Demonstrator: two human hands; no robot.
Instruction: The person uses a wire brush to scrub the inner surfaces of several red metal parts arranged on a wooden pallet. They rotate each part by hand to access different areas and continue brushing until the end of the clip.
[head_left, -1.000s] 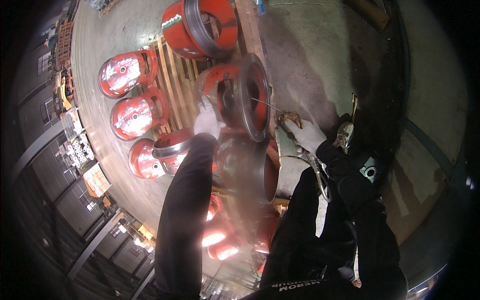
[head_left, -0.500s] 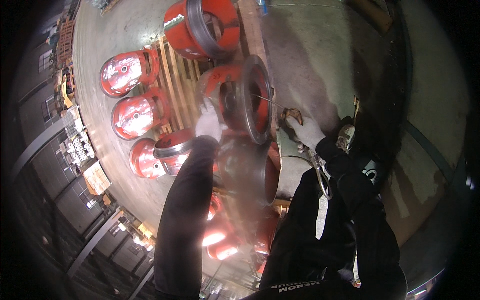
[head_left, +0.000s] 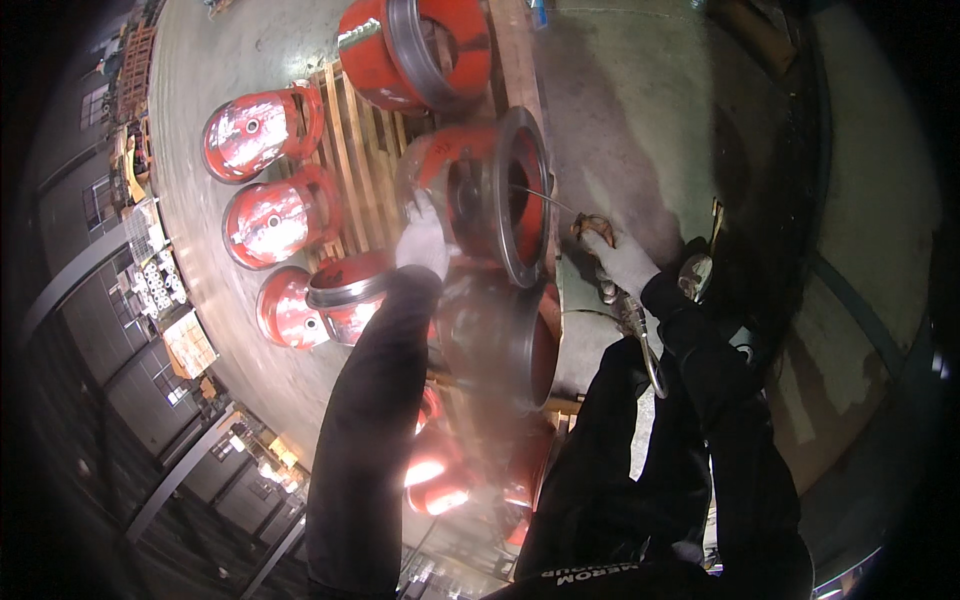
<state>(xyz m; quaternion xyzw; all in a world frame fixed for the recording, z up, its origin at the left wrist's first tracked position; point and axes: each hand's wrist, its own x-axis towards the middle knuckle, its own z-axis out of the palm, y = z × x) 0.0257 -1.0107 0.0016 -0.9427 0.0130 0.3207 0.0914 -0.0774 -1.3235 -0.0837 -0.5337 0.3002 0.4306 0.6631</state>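
Note:
A red pipe-like casting (head_left: 428,155) with a dark metal flange (head_left: 503,200) lies on its side before me. My left hand (head_left: 423,243), in a pale glove, lies against the casting's left side with its fingers stretched out. My gloved right hand (head_left: 625,262) is closed around what looks like an air blow gun (head_left: 592,231). Its long thin tube (head_left: 548,198) reaches through the flange into the bore, where the tip is hidden. A hose (head_left: 655,368) hangs below this hand. Next to the casting, nearer to me, sits a dark grey cylindrical part (head_left: 500,335), blurred by haze.
Wooden pallet slats (head_left: 360,150) lie under the parts. Another red flanged casting (head_left: 375,55) stands at the far end. Several red housings (head_left: 262,132) stand along the left, some on the concrete floor (head_left: 260,60). Stored goods and shelving (head_left: 190,342) line the far left.
The view has shifted slightly. My right hand and the blow gun are a little farther right and lower, with the tube still inside the flange. My left hand stays against the casting.

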